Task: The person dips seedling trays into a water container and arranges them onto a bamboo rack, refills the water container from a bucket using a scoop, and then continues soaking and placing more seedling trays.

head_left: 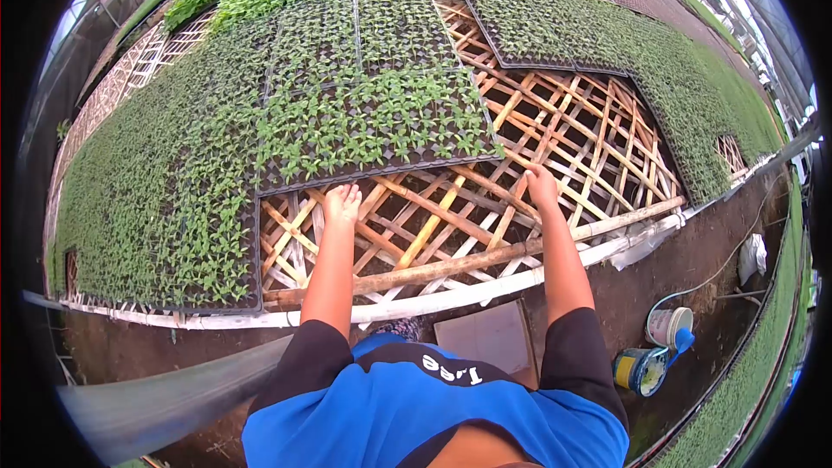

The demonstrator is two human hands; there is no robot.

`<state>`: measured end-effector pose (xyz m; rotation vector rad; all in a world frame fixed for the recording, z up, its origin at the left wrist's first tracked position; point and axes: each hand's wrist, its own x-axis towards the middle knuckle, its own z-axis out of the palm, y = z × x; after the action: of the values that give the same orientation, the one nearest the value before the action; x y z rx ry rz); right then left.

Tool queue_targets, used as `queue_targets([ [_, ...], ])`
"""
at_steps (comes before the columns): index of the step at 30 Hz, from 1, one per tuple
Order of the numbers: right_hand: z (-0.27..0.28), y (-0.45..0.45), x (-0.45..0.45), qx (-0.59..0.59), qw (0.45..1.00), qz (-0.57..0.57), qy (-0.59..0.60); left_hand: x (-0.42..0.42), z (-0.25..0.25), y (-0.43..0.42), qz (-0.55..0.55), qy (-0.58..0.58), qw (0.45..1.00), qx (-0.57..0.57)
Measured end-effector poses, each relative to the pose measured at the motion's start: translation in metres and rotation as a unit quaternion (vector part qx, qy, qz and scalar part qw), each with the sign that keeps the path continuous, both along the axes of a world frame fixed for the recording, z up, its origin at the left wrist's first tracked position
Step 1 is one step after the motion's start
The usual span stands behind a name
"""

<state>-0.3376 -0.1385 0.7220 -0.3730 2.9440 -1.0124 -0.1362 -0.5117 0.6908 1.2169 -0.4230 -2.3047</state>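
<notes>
A black seedling tray (390, 165) full of small green plants lies on the lattice of split-bamboo slats (433, 217). My left hand (343, 203) is just below the tray's near edge, palm turned up, its fingers apart and slightly bent. Whether its fingertips touch the rim cannot be made out. To the right of the tray's near right corner is my right hand (541, 185), over the slats. Its fingers are loosely bent, and no object shows in them.
More seedling trays (173, 173) cover the bench on the left, others (589, 35) at the back right. A bamboo pole (416, 275) runs along the front edge. Below right stand a white bucket (669, 327) and a dark paint-stained bucket (641, 370). A board (485, 335) lies near my feet.
</notes>
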Motion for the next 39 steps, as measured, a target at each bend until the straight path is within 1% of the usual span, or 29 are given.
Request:
queue_targets([
  [1, -0.026, -0.014, -0.027, 0.024, 1.0, -0.004, 0.002, -0.003, -0.005, -0.003, 0.015, 0.001, 1.0, 0.001],
  [2, -0.043, -0.025, -0.049, 0.048, 0.999, -0.007, 0.004, -0.002, -0.003, -0.001, -0.011, 0.009, 0.999, -0.039],
  [3, -0.043, -0.037, -0.064, -0.086, 0.979, -0.023, -0.183, -0.005, -0.009, -0.004, -0.011, 0.012, 0.999, -0.037],
  [4, -0.033, -0.05, -0.069, -0.213, 0.906, -0.039, -0.363, -0.006, -0.013, -0.007, -0.012, 0.012, 0.999, -0.035],
  [6, -0.021, -0.063, -0.07, -0.284, 0.851, -0.061, -0.438, -0.007, -0.019, -0.012, -0.014, 0.008, 0.999, -0.037],
  [8, 0.002, -0.07, -0.064, -0.246, 0.869, -0.044, -0.427, -0.007, -0.018, -0.016, -0.024, -0.006, 0.999, -0.041],
  [9, 0.007, -0.07, -0.065, -0.227, 0.878, 0.002, -0.421, -0.007, -0.015, -0.015, -0.012, 0.002, 0.999, -0.038],
  [10, 0.019, -0.072, -0.061, -0.221, 0.896, 0.013, -0.385, -0.007, -0.009, -0.013, -0.007, -0.01, 0.998, -0.062],
  [12, 0.048, -0.072, -0.049, -0.198, 0.916, 0.033, -0.348, -0.005, 0.004, -0.007, 0.002, -0.032, 0.994, -0.107],
  [16, 0.077, -0.047, -0.008, -0.253, 0.91, 0.048, -0.326, 0.007, 0.015, 0.007, 0.028, -0.065, 0.992, -0.1],
  [18, 0.078, -0.021, 0.019, -0.292, 0.894, 0.038, -0.339, 0.015, 0.023, 0.021, 0.028, -0.069, 0.993, -0.097],
  [20, 0.073, 0.005, 0.046, -0.277, 0.904, 0.041, -0.323, 0.025, 0.028, 0.035, 0.017, -0.08, 0.992, -0.094],
  [22, 0.065, 0.026, 0.075, -0.268, 0.906, -0.007, -0.328, 0.04, 0.021, 0.045, -0.004, -0.075, 0.993, -0.094],
  [24, 0.052, 0.054, 0.1, -0.282, 0.89, -0.005, -0.359, 0.049, 0.017, 0.059, -0.028, -0.053, 0.995, -0.082],
  [26, 0.053, 0.06, 0.123, -0.258, 0.878, -0.048, -0.399, 0.06, 0.018, 0.065, -0.042, -0.049, 0.994, -0.085],
  [27, 0.039, 0.072, 0.121, -0.232, 0.879, -0.009, -0.417, 0.063, 0.015, 0.064, -0.044, -0.035, 0.995, -0.087],
  [30, 0.038, 0.087, 0.084, -0.13, 0.906, 0.04, -0.401, 0.071, 0.017, 0.062, -0.059, -0.01, 0.996, -0.065],
  [31, 0.042, 0.091, 0.053, 0.012, 0.965, 0.07, -0.251, 0.072, 0.021, 0.062, -0.064, -0.008, 0.996, -0.054],
  [32, 0.045, 0.081, 0.021, 0.151, 0.979, 0.101, -0.09, 0.074, 0.024, 0.062, -0.065, -0.008, 0.997, -0.044],
  [33, 0.072, 0.049, -0.001, 0.094, 0.993, 0.064, -0.029, 0.076, 0.02, 0.063, -0.063, -0.001, 0.997, -0.045],
  [34, 0.085, 0.018, -0.028, 0.091, 0.992, 0.074, 0.037, 0.075, 0.021, 0.065, -0.064, -0.007, 0.997, -0.047],
  [35, 0.091, -0.019, -0.056, 0.056, 0.993, 0.079, 0.073, 0.076, 0.021, 0.067, -0.064, -0.004, 0.997, -0.046],
  [36, 0.095, -0.06, -0.08, 0.008, 0.988, 0.122, 0.092, 0.075, 0.022, 0.069, -0.065, 0.002, 0.997, -0.046],
  [38, 0.103, -0.141, -0.103, 0.087, 0.977, 0.176, 0.081, 0.074, 0.023, 0.073, -0.088, -0.009, 0.995, -0.049],
  [39, 0.095, -0.176, -0.111, 0.128, 0.968, 0.209, 0.061, 0.074, 0.025, 0.077, -0.099, -0.011, 0.994, -0.051],
])
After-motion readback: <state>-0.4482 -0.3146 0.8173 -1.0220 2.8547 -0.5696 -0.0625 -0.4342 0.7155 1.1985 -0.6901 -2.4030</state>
